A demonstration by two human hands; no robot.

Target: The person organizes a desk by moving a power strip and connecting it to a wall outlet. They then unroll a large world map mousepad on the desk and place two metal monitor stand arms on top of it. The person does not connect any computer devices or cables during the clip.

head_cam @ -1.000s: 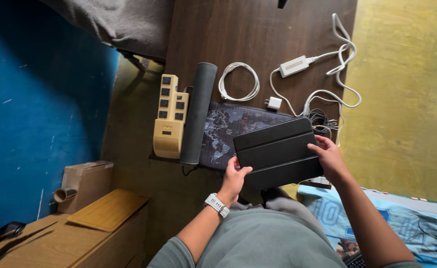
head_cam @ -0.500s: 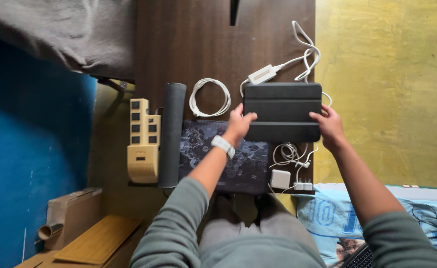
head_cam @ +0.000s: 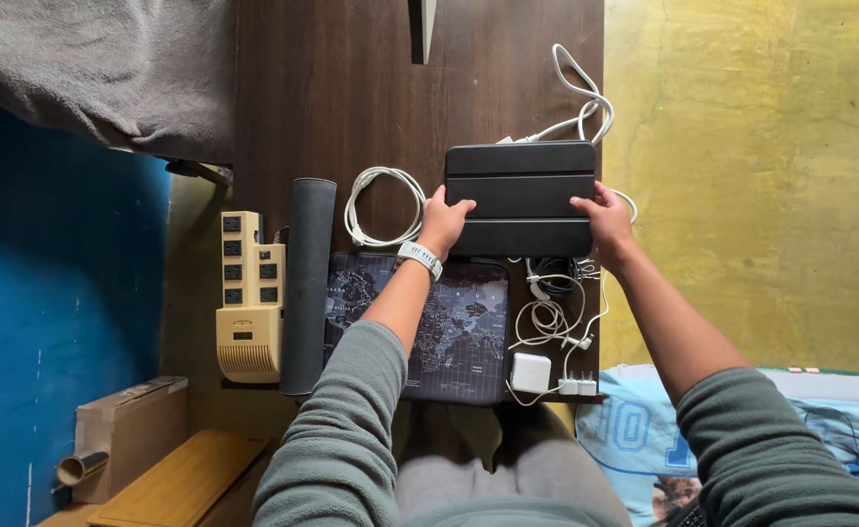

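Both hands on the tablet case

Left hand [head_cam: 443, 221] and right hand [head_cam: 604, 217] grip the black case [head_cam: 520, 198] ends, arms stretched far over the desk [head_cam: 332, 107].

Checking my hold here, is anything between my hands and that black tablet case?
Nothing visible. The left hand and right hand both grip the black tablet case directly at its side edges, on the wooden desk.

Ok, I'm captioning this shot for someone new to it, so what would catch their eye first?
First, the black folding tablet case, lying flat at the far middle of the dark wooden desk, with the left hand and right hand gripping its two short ends. Next, the tangle of white chargers and cables just nearer, beside a world-map mouse pad.
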